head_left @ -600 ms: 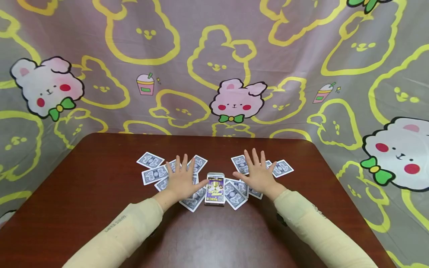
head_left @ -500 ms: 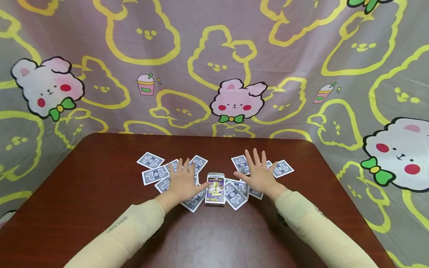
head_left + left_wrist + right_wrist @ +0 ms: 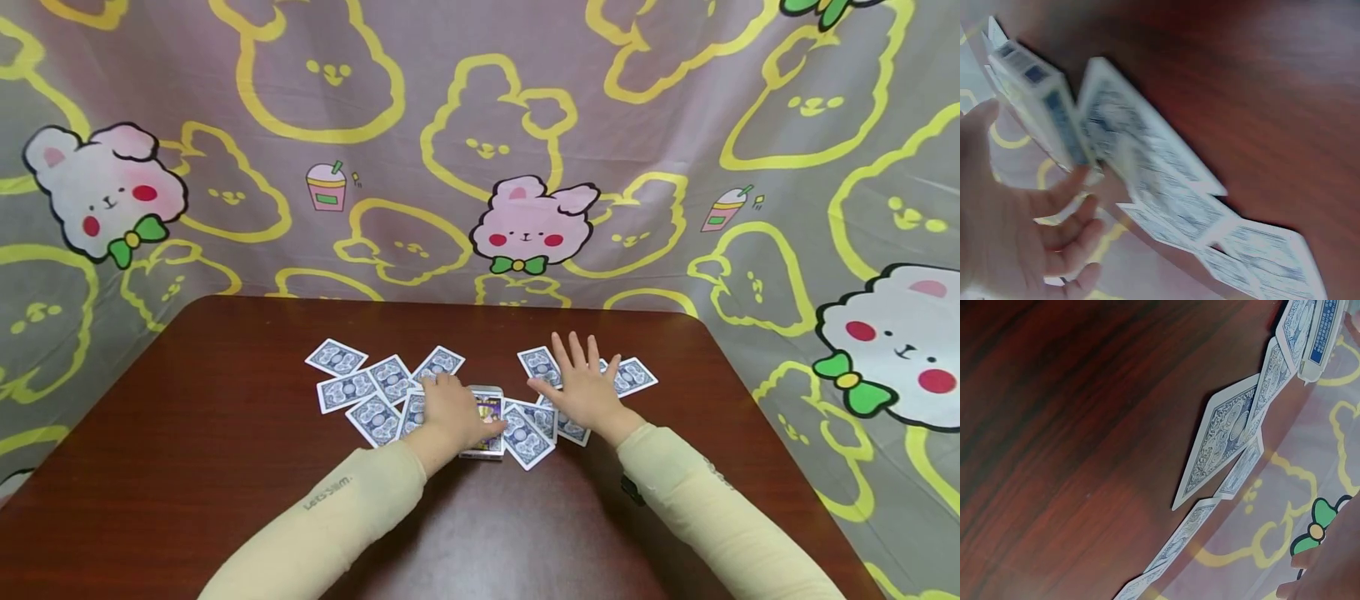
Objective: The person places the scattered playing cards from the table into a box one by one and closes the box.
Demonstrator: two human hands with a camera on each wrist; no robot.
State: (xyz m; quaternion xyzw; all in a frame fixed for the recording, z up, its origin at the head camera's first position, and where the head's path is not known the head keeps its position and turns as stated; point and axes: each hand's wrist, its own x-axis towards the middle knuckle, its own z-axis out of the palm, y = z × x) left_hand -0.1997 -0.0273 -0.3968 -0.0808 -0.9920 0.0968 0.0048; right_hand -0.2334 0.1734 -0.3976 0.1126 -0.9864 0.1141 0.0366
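A purple-and-yellow playing-card box [image 3: 491, 410] lies at the middle of the table, partly hidden by my left hand [image 3: 450, 414]. My left thumb reaches across it, and the fingers bend loosely at its left side. In the left wrist view, the box [image 3: 1044, 103] appears between thumb and forefinger, with the forefinger's tip overlapping its edge. Blue-backed playing cards [image 3: 373, 418] lie face down on the left, some under that hand. My right hand [image 3: 588, 395] is spread flat above more face-down cards [image 3: 528, 435] on the right, its thumb pointing toward the box.
The dark red wooden table [image 3: 187, 433] ends at a patterned curtain [image 3: 420, 167] behind and at both sides. Farther cards [image 3: 336, 357] lie scattered at the left, and another card [image 3: 634, 377] lies beyond the right hand.
My left hand has moved right from the left cards onto the box, and its spread fingers have bent. The right hand has barely moved.
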